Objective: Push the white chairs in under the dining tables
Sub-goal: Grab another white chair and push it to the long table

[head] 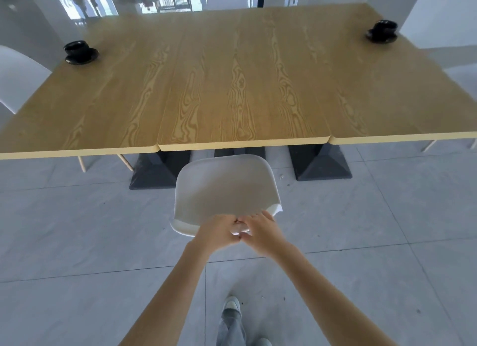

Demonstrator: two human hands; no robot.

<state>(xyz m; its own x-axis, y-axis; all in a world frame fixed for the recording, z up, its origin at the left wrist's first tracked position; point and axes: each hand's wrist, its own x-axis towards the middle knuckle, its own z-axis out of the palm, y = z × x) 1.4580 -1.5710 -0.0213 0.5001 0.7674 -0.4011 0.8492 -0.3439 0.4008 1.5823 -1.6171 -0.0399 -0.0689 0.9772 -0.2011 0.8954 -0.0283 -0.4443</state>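
A white plastic chair (224, 188) stands in front of the middle wooden dining table (232, 100), its seat facing the table and its front edge just short of the table's near edge. My left hand (218, 233) and my right hand (260, 233) grip the top of the chair's backrest side by side, thumbs touching. The chair's legs are hidden below the seat. Another white chair (18, 79) sits at the left end of the tables, partly tucked in.
Three wooden tabletops stand joined in a row on black pedestal bases (322, 162). A black cup on a saucer (80, 52) sits far left, another black cup (382, 30) far right. Grey tiled floor (77, 229) surrounds me; my feet show below.
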